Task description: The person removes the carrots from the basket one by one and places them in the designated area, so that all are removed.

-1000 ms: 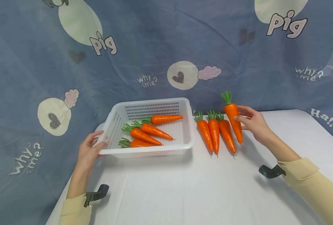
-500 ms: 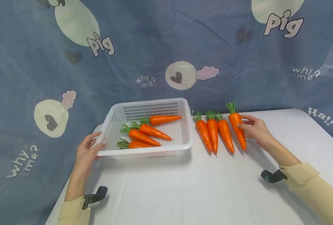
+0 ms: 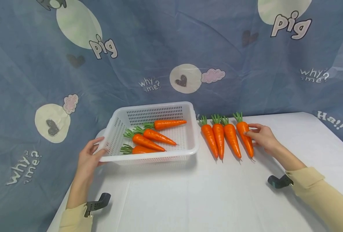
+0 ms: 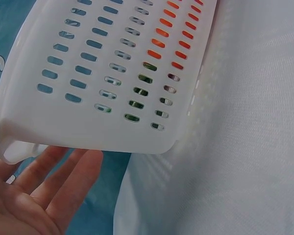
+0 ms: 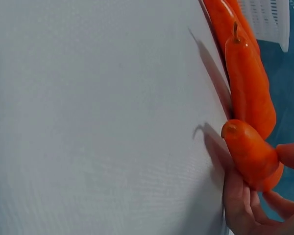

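Two hands at work: nearest, the left hand (image 3: 87,157) grips the near left corner of the white basket (image 3: 151,157) with four carrots (image 3: 157,137) inside; farther right, the right hand (image 3: 263,138) pinches the rightmost carrot (image 3: 247,143), now lowered beside three others (image 3: 218,139), apparently evening the count.

Head view forward-down; wrist views close (both catch basket (image 4: 112,134)).

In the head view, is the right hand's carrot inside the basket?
No, the right hand holds its carrot outside the basket, right of three other carrots.
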The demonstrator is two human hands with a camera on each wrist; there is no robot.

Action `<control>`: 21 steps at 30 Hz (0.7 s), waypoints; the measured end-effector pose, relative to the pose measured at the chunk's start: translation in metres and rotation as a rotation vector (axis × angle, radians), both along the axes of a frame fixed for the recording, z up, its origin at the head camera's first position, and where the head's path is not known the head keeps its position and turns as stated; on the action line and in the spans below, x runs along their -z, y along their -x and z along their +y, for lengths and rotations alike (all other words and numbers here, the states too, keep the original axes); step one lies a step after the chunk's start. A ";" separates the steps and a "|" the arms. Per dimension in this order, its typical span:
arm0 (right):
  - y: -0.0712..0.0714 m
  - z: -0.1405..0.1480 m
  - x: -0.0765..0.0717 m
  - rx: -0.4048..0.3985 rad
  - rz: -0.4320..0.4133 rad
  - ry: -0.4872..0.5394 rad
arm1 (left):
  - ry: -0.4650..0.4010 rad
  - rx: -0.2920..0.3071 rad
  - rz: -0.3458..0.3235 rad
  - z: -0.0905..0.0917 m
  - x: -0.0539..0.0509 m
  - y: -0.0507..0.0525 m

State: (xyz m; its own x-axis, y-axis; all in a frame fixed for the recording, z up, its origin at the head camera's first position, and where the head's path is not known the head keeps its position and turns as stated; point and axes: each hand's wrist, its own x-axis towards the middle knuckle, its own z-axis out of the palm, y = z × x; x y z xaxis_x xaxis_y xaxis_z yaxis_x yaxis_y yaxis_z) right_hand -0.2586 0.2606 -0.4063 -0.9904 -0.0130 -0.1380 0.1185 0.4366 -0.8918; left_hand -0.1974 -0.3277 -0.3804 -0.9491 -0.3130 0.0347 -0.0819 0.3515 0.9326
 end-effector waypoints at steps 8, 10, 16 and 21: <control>0.003 -0.001 0.000 -0.033 -0.015 -0.018 | -0.033 -0.015 0.027 -0.005 0.011 0.006; 0.003 -0.001 0.001 -0.040 -0.018 -0.013 | -0.042 -0.003 0.039 -0.011 0.018 0.009; 0.001 -0.001 0.000 -0.059 -0.040 -0.028 | -0.039 0.010 0.031 -0.025 0.033 0.019; -0.004 0.002 0.000 -0.078 -0.030 -0.005 | -0.031 0.006 0.024 -0.009 0.014 0.007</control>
